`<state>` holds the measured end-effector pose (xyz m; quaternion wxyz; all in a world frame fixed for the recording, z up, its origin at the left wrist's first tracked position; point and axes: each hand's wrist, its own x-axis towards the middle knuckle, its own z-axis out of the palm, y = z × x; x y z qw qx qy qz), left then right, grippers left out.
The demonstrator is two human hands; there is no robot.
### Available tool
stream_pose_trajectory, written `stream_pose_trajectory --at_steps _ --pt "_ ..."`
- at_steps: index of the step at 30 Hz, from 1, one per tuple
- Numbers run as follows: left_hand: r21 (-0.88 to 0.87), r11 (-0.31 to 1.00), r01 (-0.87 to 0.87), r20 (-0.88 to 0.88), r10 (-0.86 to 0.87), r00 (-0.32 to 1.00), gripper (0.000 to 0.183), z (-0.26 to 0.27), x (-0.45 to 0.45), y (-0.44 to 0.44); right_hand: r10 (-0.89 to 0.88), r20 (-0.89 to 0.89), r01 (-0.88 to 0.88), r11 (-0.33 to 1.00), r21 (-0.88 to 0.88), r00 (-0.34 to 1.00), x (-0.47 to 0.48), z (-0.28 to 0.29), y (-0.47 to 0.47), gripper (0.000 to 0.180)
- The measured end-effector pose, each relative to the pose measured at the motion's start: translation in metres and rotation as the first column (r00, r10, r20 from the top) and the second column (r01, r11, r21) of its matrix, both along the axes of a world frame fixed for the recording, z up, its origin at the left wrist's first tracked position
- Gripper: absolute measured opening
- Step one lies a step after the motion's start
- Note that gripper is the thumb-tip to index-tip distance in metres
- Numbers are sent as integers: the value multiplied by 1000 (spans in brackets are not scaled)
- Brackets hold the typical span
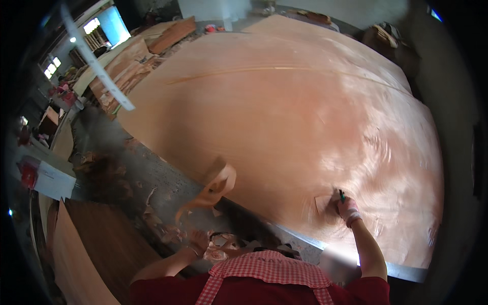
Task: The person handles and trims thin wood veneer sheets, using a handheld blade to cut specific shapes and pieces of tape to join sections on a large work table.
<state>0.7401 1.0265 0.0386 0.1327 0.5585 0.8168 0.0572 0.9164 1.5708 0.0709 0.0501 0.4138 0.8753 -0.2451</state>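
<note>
My right hand (348,209), in a pinkish-white work glove, grips a green-handled cutter (342,195) over a large sheet of wood veneer (248,126). Beside that hand, a small squarish patch (322,204) with straight edges shows on the sheet; I cannot tell whether it is a loose piece or a cut outline. My left hand (198,241) hangs low past the sheet's near left edge, above veneer scraps, its fingers blurred. A curled, blurred strip of veneer (225,179) stands out at that edge, apart from the left hand.
A metal edge (301,237) runs along the table's near side. Veneer scraps (219,249) litter the floor (164,179). Brown boards (106,232) lean at lower left. A pale perforated bar (97,68) slants down at upper left, before stacked veneer sheets (129,61).
</note>
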Motion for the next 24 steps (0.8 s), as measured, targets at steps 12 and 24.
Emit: stream_pose_trajectory --at_steps 12,24 --pt "989 -111 -101 144 526 838 29 333 -174 41 -29 67 17 984 176 997 3 -6 -3 30" --pt "916 158 -368 384 -85 919 26 386 -139 99 7 -29 4 926 378 1000 7 -37 4 28"
